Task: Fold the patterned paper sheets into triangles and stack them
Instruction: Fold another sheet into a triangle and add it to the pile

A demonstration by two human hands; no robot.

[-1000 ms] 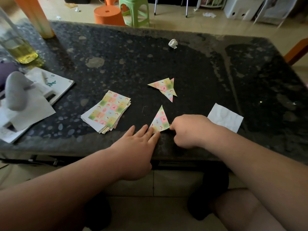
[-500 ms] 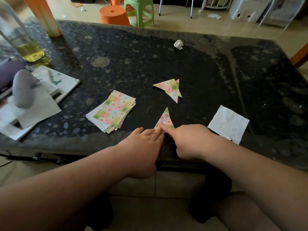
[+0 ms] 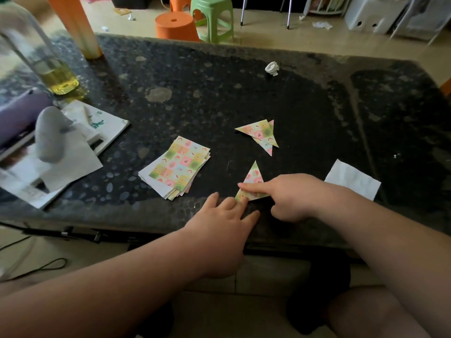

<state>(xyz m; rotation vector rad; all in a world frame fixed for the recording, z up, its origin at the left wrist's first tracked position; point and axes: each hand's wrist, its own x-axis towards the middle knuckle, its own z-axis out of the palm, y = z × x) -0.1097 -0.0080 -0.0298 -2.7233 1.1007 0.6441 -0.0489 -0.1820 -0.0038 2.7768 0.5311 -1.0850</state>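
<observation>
A person's two bare forearms reach over the near edge of a dark speckled stone table (image 3: 219, 93), seen from above. A small folded triangle (image 3: 254, 175) of patterned paper lies close to that near edge, its tip pointing away from the person. The right hand (image 3: 292, 196) lays its outstretched index finger flat across the lower part of the triangle and presses it down; its other fingers are curled under and grip nothing that can be seen. The left hand (image 3: 219, 228) is open, fingers straight and slightly spread, with its fingertips at the triangle's lower left corner. Just left of the triangle sits a loose stack of unfolded patterned sheets (image 3: 179, 165), pastel squares face up. Beyond the triangle, further onto the table, lies a small pile of finished triangles (image 3: 261, 134), overlapping one another. A plain white paper square (image 3: 351, 179) rests to the right of the right hand. A crumpled paper ball (image 3: 272, 68) sits near the far edge. At the far left stand a clear bottle (image 3: 48, 69) holding yellow liquid and some booklets (image 3: 107, 123). On the floor behind the table are an orange stool (image 3: 175, 25) and a green stool (image 3: 212, 18).
</observation>
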